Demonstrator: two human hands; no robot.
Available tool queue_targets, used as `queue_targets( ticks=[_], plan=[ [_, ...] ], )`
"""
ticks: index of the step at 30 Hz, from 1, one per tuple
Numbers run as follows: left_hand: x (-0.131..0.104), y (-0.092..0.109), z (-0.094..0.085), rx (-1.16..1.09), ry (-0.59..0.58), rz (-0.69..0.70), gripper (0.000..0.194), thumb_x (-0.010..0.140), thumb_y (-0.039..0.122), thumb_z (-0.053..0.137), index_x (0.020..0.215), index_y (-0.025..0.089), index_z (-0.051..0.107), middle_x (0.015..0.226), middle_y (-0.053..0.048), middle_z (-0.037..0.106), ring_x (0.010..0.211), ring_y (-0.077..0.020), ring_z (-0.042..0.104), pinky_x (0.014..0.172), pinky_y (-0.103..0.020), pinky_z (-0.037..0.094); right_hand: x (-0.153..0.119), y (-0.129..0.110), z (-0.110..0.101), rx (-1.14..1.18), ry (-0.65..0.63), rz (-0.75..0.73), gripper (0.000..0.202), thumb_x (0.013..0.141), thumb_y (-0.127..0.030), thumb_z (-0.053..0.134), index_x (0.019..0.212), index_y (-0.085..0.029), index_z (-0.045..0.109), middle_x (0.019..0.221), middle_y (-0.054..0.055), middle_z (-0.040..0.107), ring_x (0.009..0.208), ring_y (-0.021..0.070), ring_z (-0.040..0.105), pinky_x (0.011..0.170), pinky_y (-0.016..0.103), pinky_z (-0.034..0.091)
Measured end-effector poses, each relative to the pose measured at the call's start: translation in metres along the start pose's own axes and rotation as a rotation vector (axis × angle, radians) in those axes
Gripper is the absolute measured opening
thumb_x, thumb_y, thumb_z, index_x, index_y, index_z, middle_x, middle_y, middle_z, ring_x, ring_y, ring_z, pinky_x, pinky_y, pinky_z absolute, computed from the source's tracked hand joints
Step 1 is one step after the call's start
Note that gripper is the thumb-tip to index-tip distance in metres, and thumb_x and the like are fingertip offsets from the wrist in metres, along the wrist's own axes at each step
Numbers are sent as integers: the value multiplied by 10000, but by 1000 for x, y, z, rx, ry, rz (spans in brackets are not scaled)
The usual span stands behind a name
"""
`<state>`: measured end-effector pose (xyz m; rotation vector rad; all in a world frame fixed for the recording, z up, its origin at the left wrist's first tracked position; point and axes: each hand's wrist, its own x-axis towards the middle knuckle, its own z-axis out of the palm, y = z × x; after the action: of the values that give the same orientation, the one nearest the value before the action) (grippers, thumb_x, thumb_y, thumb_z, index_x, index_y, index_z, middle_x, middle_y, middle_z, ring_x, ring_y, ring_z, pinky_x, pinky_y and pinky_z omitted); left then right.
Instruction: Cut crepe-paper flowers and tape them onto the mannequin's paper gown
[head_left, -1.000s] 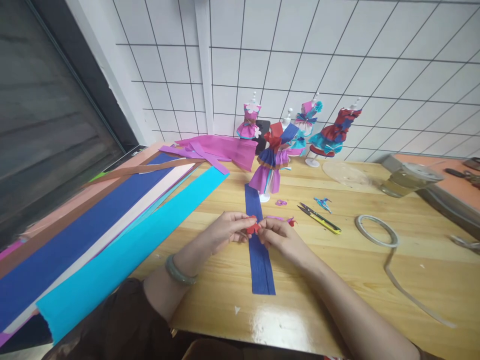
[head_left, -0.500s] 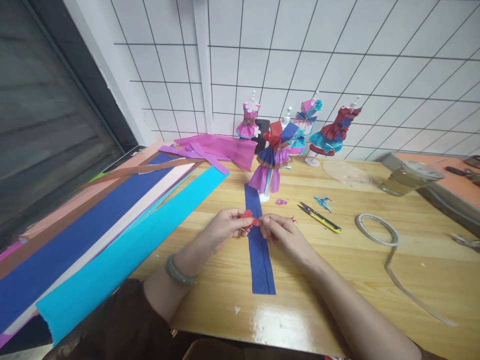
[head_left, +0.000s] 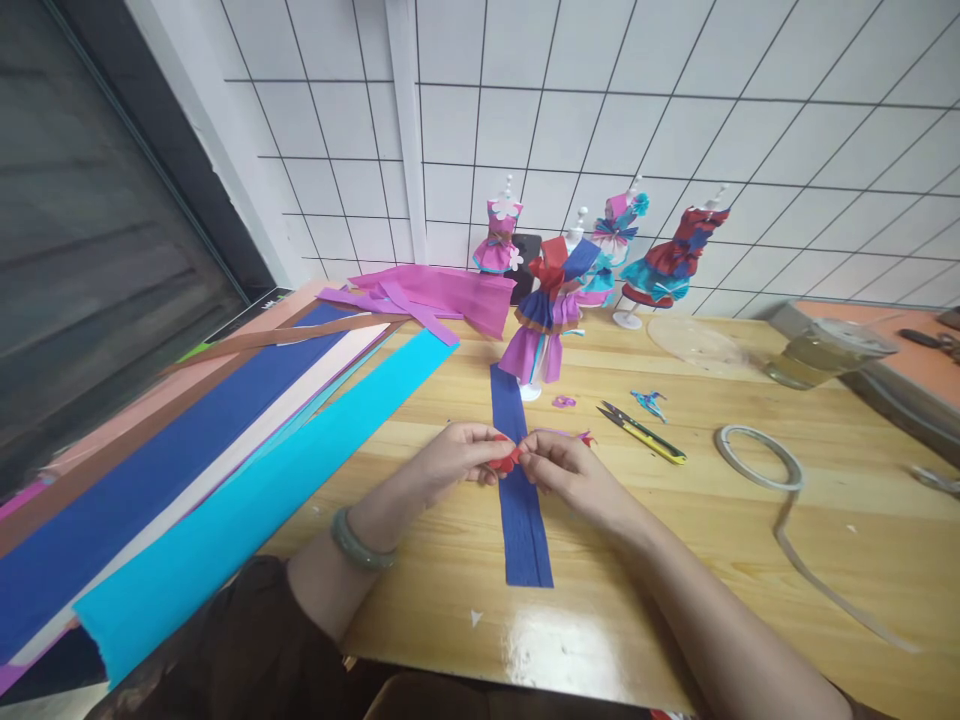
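Observation:
A small red paper piece (head_left: 505, 464) with rounded petals is pinched between the thumb and fingers of my left hand (head_left: 466, 452). From the other side, my right hand (head_left: 556, 464) grips the right edge of the same red piece with closed fingertips. Both hands are raised over a dark blue paper strip (head_left: 523, 530), which lies lengthwise on the wooden table (head_left: 420, 620). Just beyond the hands stands a small dress form (head_left: 551, 310) in red, blue, brown and pink paper.
Long coloured paper strips (head_left: 262, 480) cover the left side. Yellow-handled snips (head_left: 643, 434), a tape roll (head_left: 759, 458) and a plastic cup (head_left: 825, 355) are at the right. More dressed forms (head_left: 679, 255) stand by the tiled wall.
My left fingers have shifted slightly over the red piece, so less of its top shows. The view has moved a little.

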<state>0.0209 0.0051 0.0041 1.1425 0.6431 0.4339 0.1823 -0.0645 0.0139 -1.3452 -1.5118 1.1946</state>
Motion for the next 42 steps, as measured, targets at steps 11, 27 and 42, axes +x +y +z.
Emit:
queue_targets(
  ticks=[11,27,42],
  plan=[
    [-1,2,0,91,69,65,238,661,342,646,714,116,598,686,-42,586,586,-87,506,561,-228,355,3,0,-21,-297,361,18,314,861,-413,347,758,-165,510,571,-10,472,516,122,453,505,237,356],
    [0,4,0,36,130,104,231,647,322,670,703,102,626,627,-33,596,562,-83,497,557,-223,350,-8,40,-95,-1324,512,616,241,708,-104,431,845,-143,626,843,178,634,771,294,609,579,344,419],
    [2,2,-4,13,126,73,293,627,363,686,763,106,644,708,-61,619,584,-92,529,597,-236,384,0,-10,-43,-409,497,75,357,832,-470,368,828,-166,556,555,7,496,481,138,454,465,249,329]
  ],
)
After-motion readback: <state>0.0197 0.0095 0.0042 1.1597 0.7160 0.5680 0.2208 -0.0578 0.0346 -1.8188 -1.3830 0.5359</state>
